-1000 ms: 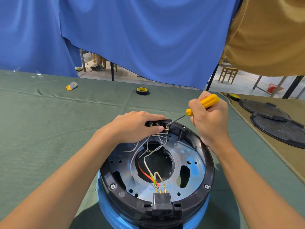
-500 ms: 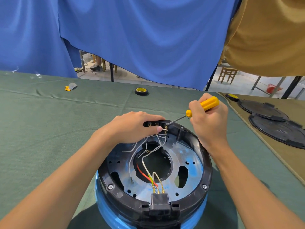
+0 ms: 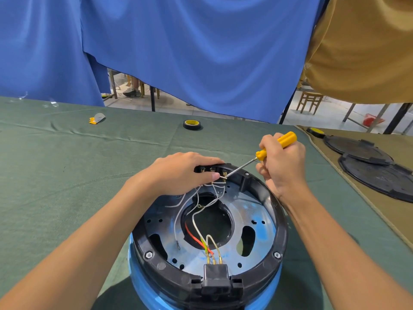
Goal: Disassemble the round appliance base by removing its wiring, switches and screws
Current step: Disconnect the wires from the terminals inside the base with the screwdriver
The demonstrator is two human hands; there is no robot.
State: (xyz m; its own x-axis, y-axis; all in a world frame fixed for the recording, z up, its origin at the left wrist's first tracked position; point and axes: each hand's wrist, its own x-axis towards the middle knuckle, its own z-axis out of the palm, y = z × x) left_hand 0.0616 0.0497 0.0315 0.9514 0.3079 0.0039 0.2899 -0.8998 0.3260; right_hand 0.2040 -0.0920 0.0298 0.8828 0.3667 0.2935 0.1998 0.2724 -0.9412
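Head view: likely unscrewing switch terminal, left grip (image 3: 178,173) clasping switch (image 3: 210,169), right grip (image 3: 283,168) clasping screwdriver (image 3: 261,154). Next: keep tip seated.

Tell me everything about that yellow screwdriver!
The screwdriver has a glossy yellow handle that looks plastic and a thin silver metal shaft. The right hand grips the handle. It slants down to the left, its tip at a terminal of the black switch block that the left hand holds.

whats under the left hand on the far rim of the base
A black switch block with brass terminals shows under the left hand, white wires trailing from it; its left end is hidden by the hand.
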